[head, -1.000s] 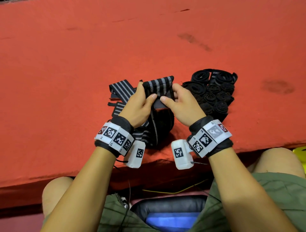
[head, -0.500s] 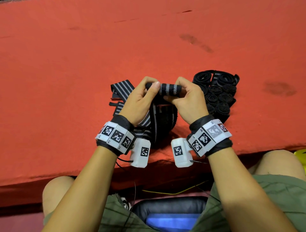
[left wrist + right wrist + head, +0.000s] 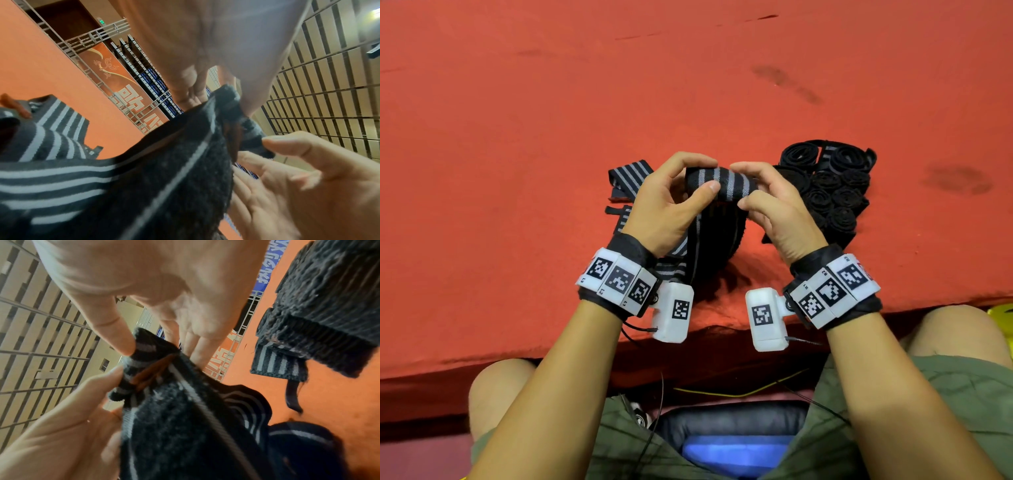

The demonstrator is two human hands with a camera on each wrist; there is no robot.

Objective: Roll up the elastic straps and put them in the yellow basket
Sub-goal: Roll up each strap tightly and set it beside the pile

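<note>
Above the red table [image 3: 551,137], both hands pinch the half-rolled strap [image 3: 722,183].

The setting is a large indoor hall, probably a sports or event venue. Evidence: a slatted panel wall [image 3: 329,81], grey metal railings [image 3: 86,40], an orange banner with large white characters [image 3: 131,97], rows of blue seats [image 3: 156,84], and an extensive red felt-covered surface [image 3: 585,102].
</note>
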